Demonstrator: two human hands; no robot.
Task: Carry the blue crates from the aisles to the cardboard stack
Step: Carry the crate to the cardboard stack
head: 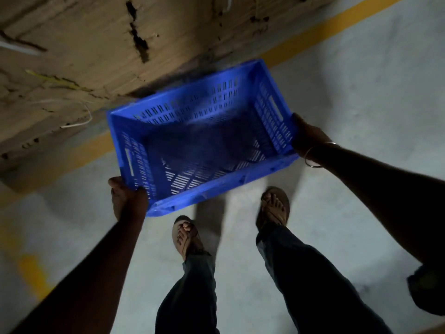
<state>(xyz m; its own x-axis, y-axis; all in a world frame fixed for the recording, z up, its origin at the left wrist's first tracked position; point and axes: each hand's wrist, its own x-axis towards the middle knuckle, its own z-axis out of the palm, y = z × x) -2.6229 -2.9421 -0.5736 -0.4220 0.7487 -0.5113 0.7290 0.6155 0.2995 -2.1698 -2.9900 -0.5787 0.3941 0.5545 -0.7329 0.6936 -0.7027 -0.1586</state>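
Empty blue perforated plastic crate [202, 133] held low over the grey floor [361, 92], just beside the brown cardboard stack [72, 56]. Left hand [127, 197] and right hand [307, 138] each grip a short end wall, fingers curled around it, likely balancing it for set-down.

The slotted plastic crate [199, 138] is bright blue — rows of little slits all over. The flat cardboard stack [84, 51] is brown. The concrete floor [361, 92] is pale grey — with a yellow painted stripe [325, 27].
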